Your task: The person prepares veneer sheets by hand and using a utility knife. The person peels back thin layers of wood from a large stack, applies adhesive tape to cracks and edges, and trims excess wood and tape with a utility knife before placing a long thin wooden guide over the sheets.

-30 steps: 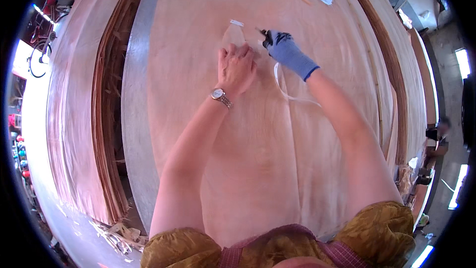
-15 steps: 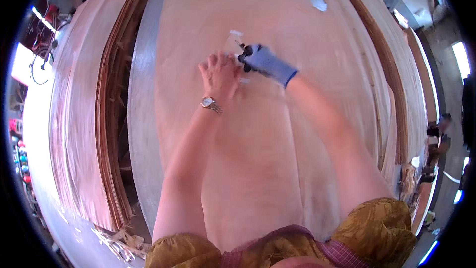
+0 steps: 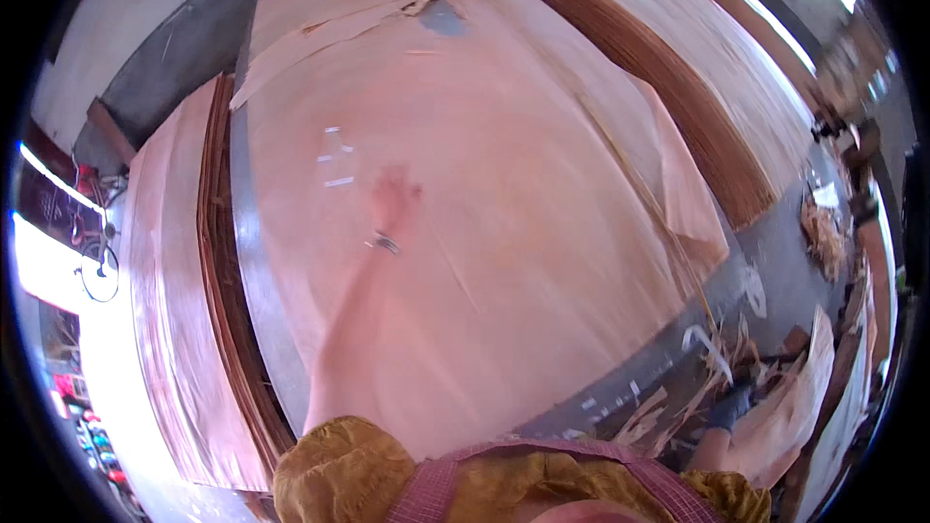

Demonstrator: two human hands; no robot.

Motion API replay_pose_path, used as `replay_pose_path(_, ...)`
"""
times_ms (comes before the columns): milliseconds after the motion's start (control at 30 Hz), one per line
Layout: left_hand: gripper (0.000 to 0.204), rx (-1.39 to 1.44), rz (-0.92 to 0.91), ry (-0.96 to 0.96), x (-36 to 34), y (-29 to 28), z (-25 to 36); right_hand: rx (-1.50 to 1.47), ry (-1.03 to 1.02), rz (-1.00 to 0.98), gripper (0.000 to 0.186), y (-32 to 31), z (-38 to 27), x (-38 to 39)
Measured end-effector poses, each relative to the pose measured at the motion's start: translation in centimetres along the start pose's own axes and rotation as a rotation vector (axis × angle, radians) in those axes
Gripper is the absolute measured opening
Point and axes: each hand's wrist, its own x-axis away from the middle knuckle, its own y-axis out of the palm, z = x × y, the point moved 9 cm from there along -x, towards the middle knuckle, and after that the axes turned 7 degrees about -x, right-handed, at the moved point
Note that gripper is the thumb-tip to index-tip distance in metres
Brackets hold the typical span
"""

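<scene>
Left hand (image 3: 395, 198) over big veneer sheet (image 3: 513, 271), near white tape bits (image 3: 338, 181). Sheet between veneer stacks (image 3: 179, 329). Right gloved hand (image 3: 728, 409) beside veneer scraps (image 3: 790, 416). Kinda blurry, can't tell either grip.

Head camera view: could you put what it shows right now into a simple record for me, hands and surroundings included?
Left hand: bare, motion-blurred; contact unclear
Left wrist: metal-banded watch
Under left hand: large pale wood sheet
On sheet: short white strips, ahead and left of that hand
Right hand: dark-gloved, low at right; its grip is unclear
Near right hand: curved white strip, thin wood scraps
Either side of sheet: left stack and right stack of sheets
Far left: bicycle
</scene>
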Motion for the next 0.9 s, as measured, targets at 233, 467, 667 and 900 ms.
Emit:
replay_pose_path(233, 0.062, 0.221, -0.275, 0.419, 21.8, -3.4, 39.1, 1.273, -0.256, 0.381, 0.036, -36.7, 1.0, -9.6)
replay_pose_path(467, 0.064, -0.145, -0.297, 0.352, 25.3, 1.4, 47.5, 0.397, 0.161, 0.277, 0.030, -42.0, 6.2, -12.5)
replay_pose_path(667, 0.054, 0.100, -0.509, 0.160, 19.3, 5.2, 55.7, 0.207, 0.306, 0.075, 0.017, -31.8, 6.8, -17.9)
replay_pose_path(900, 0.031, 1.733, -0.506, -1.090, 16.3, 12.9, 70.8, 0.191, 0.196, -0.134, 0.015, -18.2, 0.6, -34.5)
